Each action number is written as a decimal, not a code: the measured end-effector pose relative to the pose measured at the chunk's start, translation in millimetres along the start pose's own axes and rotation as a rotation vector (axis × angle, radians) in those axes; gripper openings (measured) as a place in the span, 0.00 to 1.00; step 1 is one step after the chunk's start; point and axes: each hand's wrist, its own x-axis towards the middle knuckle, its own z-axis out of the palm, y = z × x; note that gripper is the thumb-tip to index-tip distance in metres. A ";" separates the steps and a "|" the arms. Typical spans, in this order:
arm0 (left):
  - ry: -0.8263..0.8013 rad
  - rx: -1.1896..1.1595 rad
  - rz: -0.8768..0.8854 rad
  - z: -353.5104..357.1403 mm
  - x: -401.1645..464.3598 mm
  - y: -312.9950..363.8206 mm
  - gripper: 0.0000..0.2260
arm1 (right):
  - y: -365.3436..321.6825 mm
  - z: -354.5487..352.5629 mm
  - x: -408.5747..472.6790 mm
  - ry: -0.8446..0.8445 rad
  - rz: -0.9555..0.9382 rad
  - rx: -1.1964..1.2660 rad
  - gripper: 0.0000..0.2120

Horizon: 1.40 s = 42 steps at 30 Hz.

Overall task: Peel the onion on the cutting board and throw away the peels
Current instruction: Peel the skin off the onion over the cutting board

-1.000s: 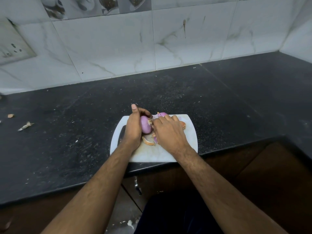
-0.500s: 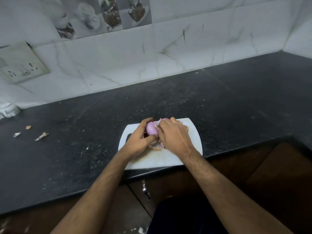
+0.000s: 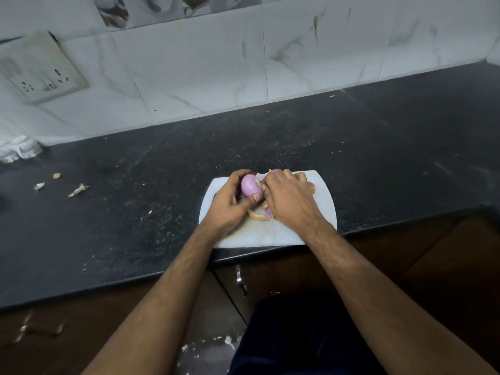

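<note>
Onion point(image 3: 251, 186) a little above the middle of the frame, held just over the white cutting board point(image 3: 319, 212), near the board's upper left part. Purple and smooth on the side facing the camera, so most of the dry skin looks already off there. Long axis lying roughly from left to right, with the rough end turned to the right, toward the other hand.

Left hand point(image 3: 230, 204) gripping the onion from the left and from below, fingers curled around the far side, thumb pressed on the near side at the lower right of the bulb. Forearm coming in from the lower left of the frame.

Right hand point(image 3: 286, 201) directly to the right of the onion, touching it at the rough end. Fingertips bent down onto that end and mostly hidden by the back of the hand; seems to pinch a bit of skin there, but not possible to see it surely. Forearm from the lower right.

Loose peels point(image 3: 258, 215) on the board, below and between the two hands, more behind the right hand.

Probably next: pulling the pinched skin away to the right while the left hand holds firm. Peels not yet thrown away.
</note>
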 end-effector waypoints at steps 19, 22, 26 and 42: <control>-0.184 -0.244 -0.011 -7.2 6.1 -0.2 0.26 | 1.2 -3.4 1.8 -0.077 -0.006 0.044 0.09; -0.212 -0.275 -0.026 -9.8 8.4 -2.2 0.27 | 5.7 -3.0 3.6 -0.053 0.120 0.041 0.09; -0.204 -0.303 -0.052 -10.4 7.6 -2.9 0.25 | 2.9 -4.7 5.2 -0.023 0.141 0.039 0.08; -0.118 -0.359 -0.072 -6.7 2.4 4.5 0.26 | -3.0 -8.2 -0.5 -0.029 0.011 0.111 0.15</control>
